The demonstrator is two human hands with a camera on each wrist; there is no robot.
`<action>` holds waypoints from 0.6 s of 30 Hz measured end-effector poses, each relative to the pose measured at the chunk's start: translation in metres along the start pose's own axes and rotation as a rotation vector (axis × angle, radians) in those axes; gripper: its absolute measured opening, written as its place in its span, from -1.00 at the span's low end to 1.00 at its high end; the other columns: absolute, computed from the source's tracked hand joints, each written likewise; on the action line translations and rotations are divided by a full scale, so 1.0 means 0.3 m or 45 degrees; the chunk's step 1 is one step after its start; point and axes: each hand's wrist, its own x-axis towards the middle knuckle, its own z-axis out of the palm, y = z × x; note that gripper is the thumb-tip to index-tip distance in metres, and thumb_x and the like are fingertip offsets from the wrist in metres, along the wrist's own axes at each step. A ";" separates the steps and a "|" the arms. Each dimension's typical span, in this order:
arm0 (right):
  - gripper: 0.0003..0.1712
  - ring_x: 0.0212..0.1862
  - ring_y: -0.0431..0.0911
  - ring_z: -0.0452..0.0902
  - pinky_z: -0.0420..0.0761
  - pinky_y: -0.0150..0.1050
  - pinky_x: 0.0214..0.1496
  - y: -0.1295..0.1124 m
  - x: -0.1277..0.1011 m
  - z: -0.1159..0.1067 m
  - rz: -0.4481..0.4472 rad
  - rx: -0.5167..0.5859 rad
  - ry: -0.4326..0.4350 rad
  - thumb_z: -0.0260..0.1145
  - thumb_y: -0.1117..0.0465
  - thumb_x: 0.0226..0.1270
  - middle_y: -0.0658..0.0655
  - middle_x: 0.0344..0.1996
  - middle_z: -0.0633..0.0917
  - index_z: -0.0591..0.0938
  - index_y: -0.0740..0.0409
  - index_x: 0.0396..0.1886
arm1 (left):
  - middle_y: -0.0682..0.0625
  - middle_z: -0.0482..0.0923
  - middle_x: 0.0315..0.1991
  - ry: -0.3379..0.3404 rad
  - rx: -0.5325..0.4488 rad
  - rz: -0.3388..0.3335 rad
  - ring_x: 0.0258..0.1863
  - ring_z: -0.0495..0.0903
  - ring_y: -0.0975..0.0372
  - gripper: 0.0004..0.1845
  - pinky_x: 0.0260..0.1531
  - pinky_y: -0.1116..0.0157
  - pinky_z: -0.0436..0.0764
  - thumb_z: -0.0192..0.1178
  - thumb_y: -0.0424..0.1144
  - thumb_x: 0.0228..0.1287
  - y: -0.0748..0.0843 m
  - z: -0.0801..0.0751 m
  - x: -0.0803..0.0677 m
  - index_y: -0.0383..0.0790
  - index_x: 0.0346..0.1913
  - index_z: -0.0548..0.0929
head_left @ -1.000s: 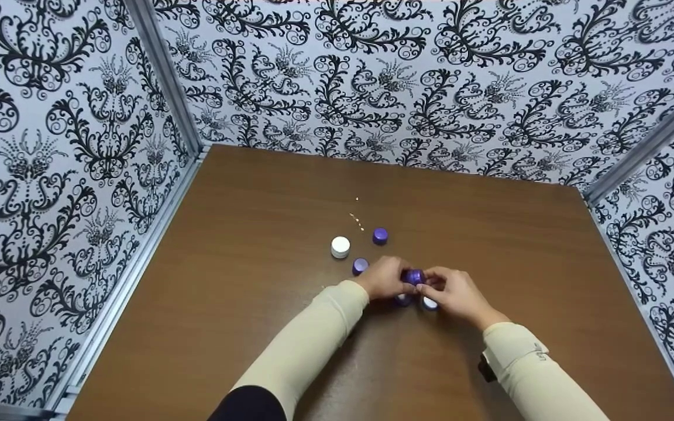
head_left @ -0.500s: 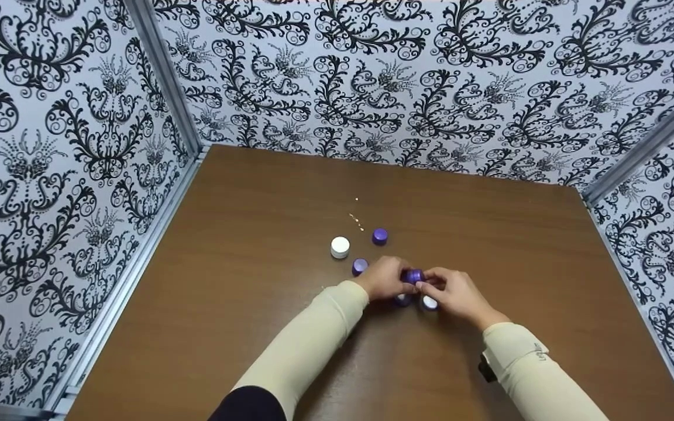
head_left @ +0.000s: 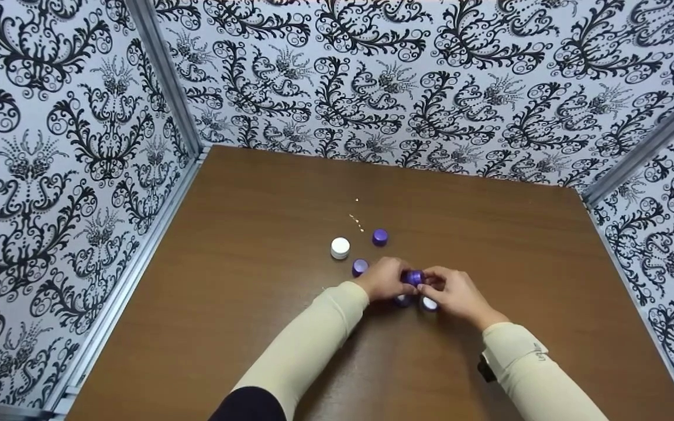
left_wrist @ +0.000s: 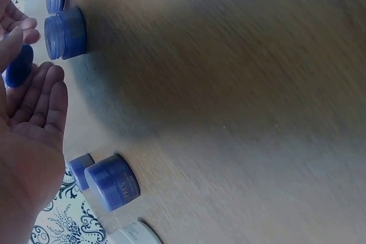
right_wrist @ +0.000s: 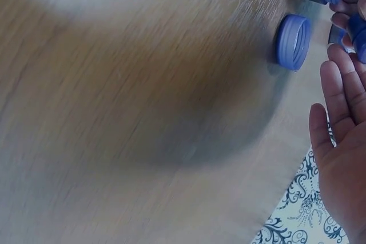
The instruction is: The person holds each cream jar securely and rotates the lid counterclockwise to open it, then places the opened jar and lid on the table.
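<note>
Between my hands, a small purple jar is held above the table. My left hand grips it from the left with thumb and fingers. From the right, my right hand pinches it with thumb and fingertips. Just below the hands stands a jar without its lid, threaded rim showing. Beside it lies an upturned purple lid, its pale inside visible in the head view. In the left wrist view the held jar is partly covered by the fingers.
Left of the hands stand a purple jar and a white jar; another purple jar is farther back. Small pale flecks mark the brown table. Patterned walls enclose its back and sides.
</note>
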 end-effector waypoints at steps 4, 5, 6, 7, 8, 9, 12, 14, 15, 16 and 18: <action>-0.68 -0.17 -0.06 0.71 0.65 -0.18 -0.11 0.005 -0.002 0.005 0.041 0.009 0.002 0.43 0.16 0.30 0.11 -0.21 0.75 0.68 0.26 -0.04 | 0.12 0.70 -0.21 0.000 0.009 0.012 -0.23 0.58 0.36 -0.62 -0.16 0.45 0.49 0.44 -0.09 0.14 -0.004 0.004 0.001 -0.16 0.00 0.74; -0.67 -0.17 -0.06 0.71 0.65 -0.17 -0.10 0.006 -0.002 0.007 0.056 0.008 0.004 0.43 0.14 0.30 0.11 -0.21 0.75 0.68 0.25 -0.04 | 0.12 0.70 -0.22 0.002 0.011 0.017 -0.23 0.58 0.36 -0.63 -0.16 0.45 0.49 0.44 -0.09 0.15 -0.006 0.004 0.002 -0.15 0.00 0.75; -0.67 -0.16 -0.06 0.71 0.64 -0.17 -0.09 0.007 -0.001 0.008 0.069 0.003 0.004 0.43 0.12 0.31 0.10 -0.21 0.75 0.69 0.24 -0.05 | 0.12 0.70 -0.22 0.005 0.014 0.021 -0.23 0.59 0.36 -0.63 -0.16 0.44 0.50 0.44 -0.08 0.15 -0.007 0.005 0.002 -0.15 -0.01 0.75; -0.66 -0.15 -0.07 0.71 0.64 -0.16 -0.08 0.007 -0.001 0.009 0.079 -0.001 0.005 0.42 0.09 0.31 0.09 -0.21 0.75 0.69 0.23 -0.05 | 0.12 0.70 -0.22 0.007 0.019 0.026 -0.22 0.59 0.36 -0.63 -0.16 0.44 0.50 0.44 -0.07 0.15 -0.008 0.006 0.003 -0.14 -0.01 0.75; -0.66 -0.15 -0.08 0.71 0.63 -0.16 -0.08 0.008 -0.001 0.010 0.082 -0.007 0.005 0.42 0.08 0.32 0.08 -0.21 0.76 0.69 0.23 -0.06 | 0.11 0.70 -0.21 0.008 0.022 0.028 -0.21 0.59 0.36 -0.63 -0.15 0.44 0.50 0.44 -0.07 0.16 -0.009 0.006 0.003 -0.13 -0.01 0.75; -0.67 -0.15 -0.10 0.70 0.63 -0.17 -0.07 0.006 -0.001 0.011 0.092 -0.012 0.007 0.42 0.06 0.32 0.06 -0.22 0.76 0.70 0.20 -0.08 | 0.11 0.70 -0.20 0.009 0.023 0.030 -0.20 0.60 0.35 -0.63 -0.14 0.44 0.50 0.44 -0.06 0.16 -0.009 0.006 0.003 -0.13 0.00 0.75; -0.69 -0.15 -0.12 0.70 0.62 -0.19 -0.08 0.006 0.000 0.011 0.079 -0.021 0.008 0.41 0.05 0.33 0.04 -0.23 0.76 0.71 0.18 -0.10 | 0.11 0.71 -0.19 0.011 0.025 0.031 -0.18 0.60 0.36 -0.62 -0.12 0.44 0.50 0.44 -0.06 0.15 -0.010 0.007 0.003 -0.13 0.00 0.75; -0.70 -0.16 -0.13 0.70 0.62 -0.20 -0.09 0.006 0.000 0.011 0.070 -0.017 0.008 0.41 0.06 0.33 0.03 -0.24 0.76 0.71 0.18 -0.11 | 0.11 0.70 -0.19 0.009 0.025 0.030 -0.18 0.60 0.36 -0.62 -0.12 0.44 0.50 0.45 -0.07 0.15 -0.009 0.007 0.002 -0.13 0.00 0.75; -0.71 -0.17 -0.13 0.70 0.62 -0.21 -0.10 0.006 0.000 0.011 0.066 -0.015 0.007 0.42 0.07 0.32 0.03 -0.25 0.76 0.70 0.18 -0.11 | 0.11 0.70 -0.19 0.009 0.023 0.028 -0.19 0.60 0.36 -0.62 -0.13 0.44 0.50 0.45 -0.07 0.14 -0.009 0.007 0.002 -0.14 0.00 0.75; -0.71 -0.17 -0.13 0.69 0.62 -0.22 -0.10 0.005 0.000 0.010 0.062 -0.010 0.005 0.42 0.08 0.32 0.03 -0.25 0.76 0.70 0.19 -0.11 | 0.11 0.70 -0.20 0.008 0.021 0.026 -0.19 0.60 0.36 -0.62 -0.13 0.44 0.50 0.45 -0.08 0.14 -0.009 0.007 0.002 -0.14 0.00 0.75; -0.71 -0.18 -0.12 0.69 0.62 -0.23 -0.12 0.004 0.001 0.009 0.055 -0.002 0.002 0.43 0.11 0.30 0.05 -0.25 0.75 0.69 0.21 -0.10 | 0.11 0.70 -0.20 0.005 0.017 0.023 -0.21 0.59 0.36 -0.63 -0.14 0.44 0.50 0.45 -0.09 0.14 -0.008 0.006 0.001 -0.14 0.00 0.75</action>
